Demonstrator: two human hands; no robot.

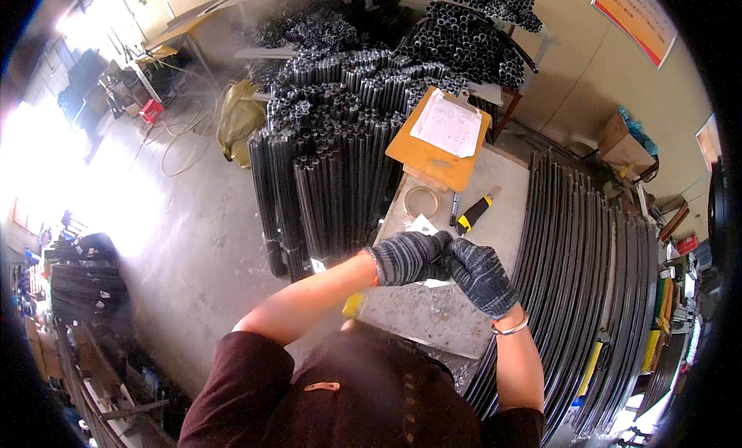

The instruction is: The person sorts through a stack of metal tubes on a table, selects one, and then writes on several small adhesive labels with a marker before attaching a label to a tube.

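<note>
My left hand (406, 258) and my right hand (481, 274), both in grey-and-black striped knit gloves, meet over a grey table (495, 181). Their fingers are closed and the fingertips come together; whatever is pinched between them is too small and dark to make out. White paper (422, 224) shows just behind and below the gloves. Beyond my hands lie a roll of tape (421, 201), a dark marker (454, 208) and a yellow-and-black utility knife (474, 214). Farther back, an orange clipboard (400, 148) carries a written white sheet (447, 123).
Bundles of dark metal tubes (340, 185) stand upright left of the table. Long dark bars (572, 270) lie in rows along its right side. More tubes (464, 42) are stacked at the back. A hose (182, 166) trails over the floor near an olive sack (239, 123).
</note>
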